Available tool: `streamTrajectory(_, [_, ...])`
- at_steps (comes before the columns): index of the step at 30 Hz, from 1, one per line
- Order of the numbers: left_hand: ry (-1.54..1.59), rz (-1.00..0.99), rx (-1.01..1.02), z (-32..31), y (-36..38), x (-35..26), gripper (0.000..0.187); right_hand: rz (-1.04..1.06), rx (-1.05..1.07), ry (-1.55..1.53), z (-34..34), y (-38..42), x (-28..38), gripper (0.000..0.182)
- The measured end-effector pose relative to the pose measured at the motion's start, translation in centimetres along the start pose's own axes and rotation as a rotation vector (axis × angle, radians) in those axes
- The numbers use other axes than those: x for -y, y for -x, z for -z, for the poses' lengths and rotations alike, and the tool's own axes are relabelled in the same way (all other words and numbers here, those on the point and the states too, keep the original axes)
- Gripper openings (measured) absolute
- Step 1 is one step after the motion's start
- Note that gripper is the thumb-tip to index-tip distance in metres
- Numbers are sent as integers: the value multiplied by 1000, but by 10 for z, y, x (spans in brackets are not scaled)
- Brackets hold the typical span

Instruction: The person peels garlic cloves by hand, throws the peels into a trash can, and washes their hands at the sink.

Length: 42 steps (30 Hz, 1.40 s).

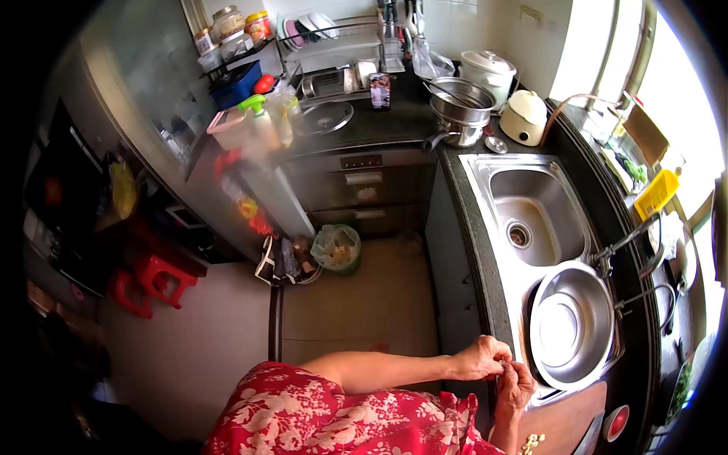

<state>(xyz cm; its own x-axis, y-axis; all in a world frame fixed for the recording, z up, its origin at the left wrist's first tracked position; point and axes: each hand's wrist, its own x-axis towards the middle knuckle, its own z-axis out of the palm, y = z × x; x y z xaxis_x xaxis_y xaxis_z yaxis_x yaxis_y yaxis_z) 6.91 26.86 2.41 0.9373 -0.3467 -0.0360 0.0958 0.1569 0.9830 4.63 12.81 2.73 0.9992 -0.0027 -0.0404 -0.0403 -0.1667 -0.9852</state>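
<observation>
I see fingers [503, 367] of both hands pinched together on small item, too tiny to identify, at table [485, 265] edge just beside steel bowl [570, 326]. Left hand [481, 358] curled closed; right hand [516, 385] closed likewise, fingertips touching left. Bowl sits in near basin of sink [531, 216]. Beyond sink: stacked pots [459, 114], rice cooker [489, 72]. Wooden board [565, 421] near right hand.

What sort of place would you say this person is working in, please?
Most likely a small home kitchen: a double steel sink set in a dark counter, stacked pots, and a dish rack. Both hands meet at the counter's edge beside a steel bowl.
</observation>
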Motion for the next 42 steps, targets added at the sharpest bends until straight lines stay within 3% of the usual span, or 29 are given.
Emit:
streamTrajectory(5, [-215,-144,-66,66,16,-16,6,-187,163,-202,-55,-19,23,15])
streamTrajectory(11, [-555,-498,-149,129,34,-28,8,-185,342,-141,-117,-41,49,15])
streamTrajectory(23, [-656,-519,-307,210,62,-72,10,-271,477,-424,-214,-73,69,13])
streamTrajectory(29, [-625,-500,-391,222,68,-76,3,-436,597,-619,-233,-83,67,12])
streamTrajectory(37, [-486,-295,-513,222,68,-97,2,-386,773,-505,-232,-107,76,15])
streamTrajectory(42, [-500,-339,-485,216,54,-99,1,-351,832,-480,-217,-123,79,15])
